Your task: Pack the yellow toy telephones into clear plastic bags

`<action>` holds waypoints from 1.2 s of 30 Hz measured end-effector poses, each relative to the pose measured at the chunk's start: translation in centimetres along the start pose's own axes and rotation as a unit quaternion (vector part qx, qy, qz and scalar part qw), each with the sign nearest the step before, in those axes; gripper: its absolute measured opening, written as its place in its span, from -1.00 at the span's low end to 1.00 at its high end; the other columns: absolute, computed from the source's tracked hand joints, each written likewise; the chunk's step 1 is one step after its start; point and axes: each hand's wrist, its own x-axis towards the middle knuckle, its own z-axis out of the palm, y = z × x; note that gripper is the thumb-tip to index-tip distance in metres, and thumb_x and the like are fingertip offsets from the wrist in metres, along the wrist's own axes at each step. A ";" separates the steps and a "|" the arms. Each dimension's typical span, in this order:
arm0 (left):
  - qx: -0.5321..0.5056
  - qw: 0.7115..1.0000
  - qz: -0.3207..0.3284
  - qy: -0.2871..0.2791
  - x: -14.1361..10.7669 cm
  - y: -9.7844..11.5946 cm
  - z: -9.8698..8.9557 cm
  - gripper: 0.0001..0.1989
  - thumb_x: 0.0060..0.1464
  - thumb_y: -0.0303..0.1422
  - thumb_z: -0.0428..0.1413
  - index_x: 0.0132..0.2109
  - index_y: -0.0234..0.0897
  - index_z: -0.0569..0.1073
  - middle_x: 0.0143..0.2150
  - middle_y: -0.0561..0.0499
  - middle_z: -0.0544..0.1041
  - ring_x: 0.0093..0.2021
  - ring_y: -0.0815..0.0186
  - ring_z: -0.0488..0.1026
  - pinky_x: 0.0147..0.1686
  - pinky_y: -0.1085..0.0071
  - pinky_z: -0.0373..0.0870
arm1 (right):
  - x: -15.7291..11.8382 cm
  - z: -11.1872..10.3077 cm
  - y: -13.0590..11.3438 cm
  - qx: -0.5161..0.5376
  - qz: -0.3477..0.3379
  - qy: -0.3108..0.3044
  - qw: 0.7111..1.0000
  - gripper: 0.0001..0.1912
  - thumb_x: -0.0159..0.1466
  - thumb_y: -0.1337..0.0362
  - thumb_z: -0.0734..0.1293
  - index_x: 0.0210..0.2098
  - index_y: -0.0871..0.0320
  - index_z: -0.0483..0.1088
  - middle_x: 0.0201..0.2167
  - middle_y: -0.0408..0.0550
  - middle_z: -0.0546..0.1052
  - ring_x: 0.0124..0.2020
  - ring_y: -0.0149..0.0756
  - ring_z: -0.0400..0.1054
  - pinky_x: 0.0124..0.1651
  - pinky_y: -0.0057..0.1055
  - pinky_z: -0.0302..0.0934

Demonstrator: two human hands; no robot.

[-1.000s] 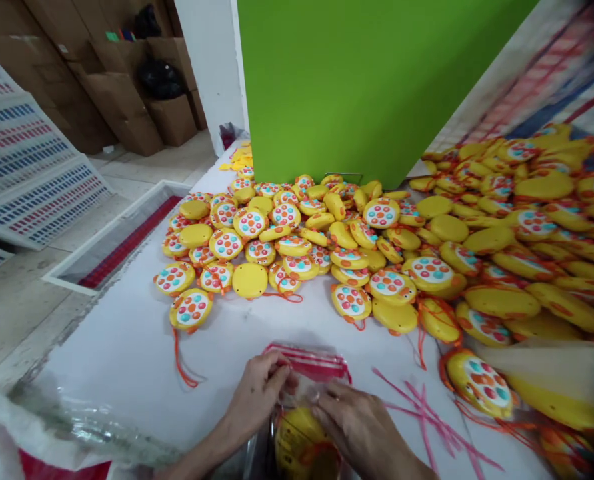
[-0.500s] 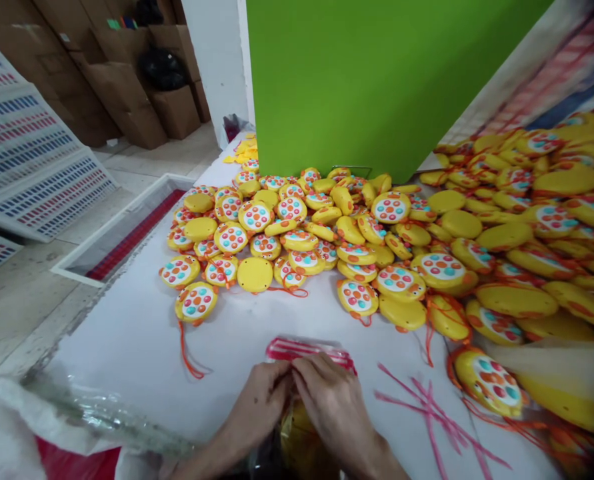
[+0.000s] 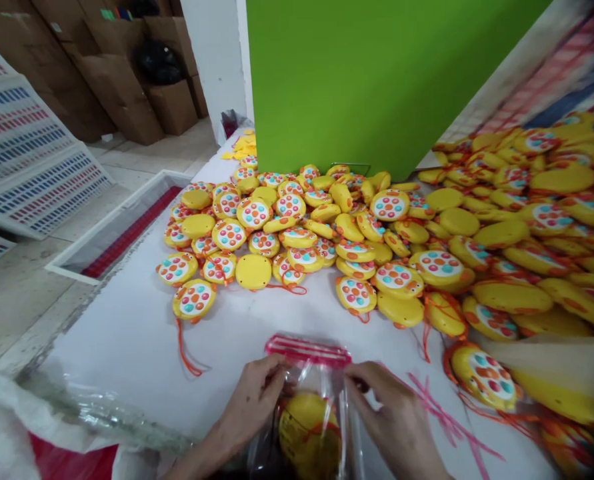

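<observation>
A clear plastic bag [image 3: 309, 383] with a pink-striped top band lies at the table's near edge. Inside it is a yellow turtle-shaped toy [image 3: 309, 433], its plain back facing up and an orange cord across it. My left hand [image 3: 257, 393] pinches the bag's left edge just under the band. On the opposite edge, my right hand [image 3: 389, 407] has thumb and finger closed on the plastic. Beyond the bag, loose turtle toys with coloured dots [image 3: 195, 299] are heaped across the table.
Pink strips [image 3: 447, 420] lie right of my right hand. A green panel [image 3: 377, 80] stands behind the heap. White slatted crates [image 3: 37, 160] and cardboard boxes [image 3: 127, 93] are on the left, with a white-rimmed crate [image 3: 71, 267] beside the table [image 3: 117, 347].
My hands have moved apart from the middle of the bag's top to its two side edges. The bag's mouth area and the toy inside now show between them.
</observation>
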 end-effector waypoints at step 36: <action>-0.109 0.993 -0.038 -0.008 0.1 -0.8 -0.5 -0.82 0.08 -0.26 0.02 -0.34 -0.32 0.35 -0.40 -0.04 0.53 -0.37 0.27 0.50 -0.32 0.34 0.42 | -2.0 -0.4 2.7 0.116 0.176 -0.093 0.973 -0.76 0.16 0.11 0.28 -0.30 0.13 0.46 -0.52 -0.14 0.51 -0.57 -0.40 0.33 -0.49 -0.50 0.25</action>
